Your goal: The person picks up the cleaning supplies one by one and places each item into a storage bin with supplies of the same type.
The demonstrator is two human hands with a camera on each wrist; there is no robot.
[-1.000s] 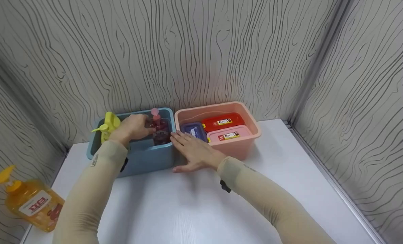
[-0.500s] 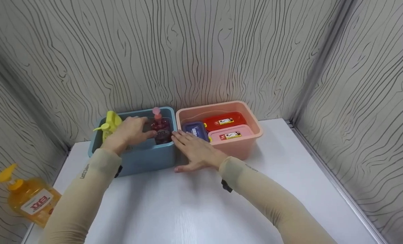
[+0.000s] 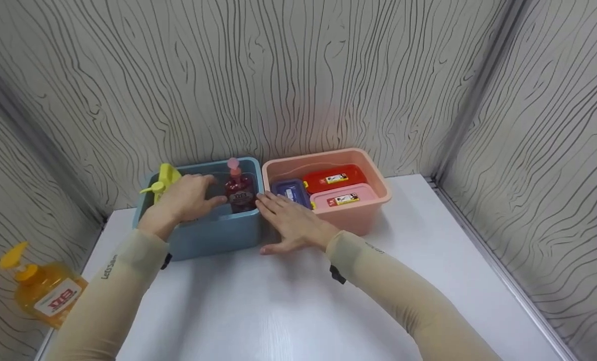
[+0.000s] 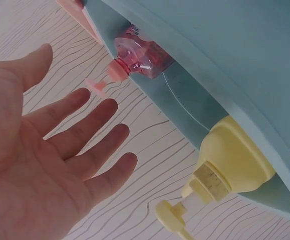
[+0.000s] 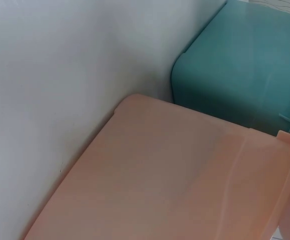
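Note:
My left hand (image 3: 185,198) hovers over the blue bin (image 3: 218,238) with its fingers spread and nothing in them. Inside that bin, to the right of the hand, a red pump bottle (image 3: 240,193) with a pink pump head stands upright. A yellow pump bottle (image 3: 168,174) is at the bin's left end, partly hidden by the hand; the left wrist view shows its yellow pump (image 4: 172,217). My right hand (image 3: 291,223) lies with straight fingers where the front rims of the blue bin and the pink bin (image 3: 346,223) meet.
In the pink bin lie a dark blue lidded box (image 3: 289,190), a red one (image 3: 323,178) and a pink one (image 3: 368,193). An orange pump bottle (image 3: 47,296) stands at the left edge of the white table (image 3: 288,306). Patterned walls (image 3: 298,75) enclose the back and sides.
My left hand has drawn back leftward from the red pump bottle, leaving a gap between them. The right hand stays at the bin rims.

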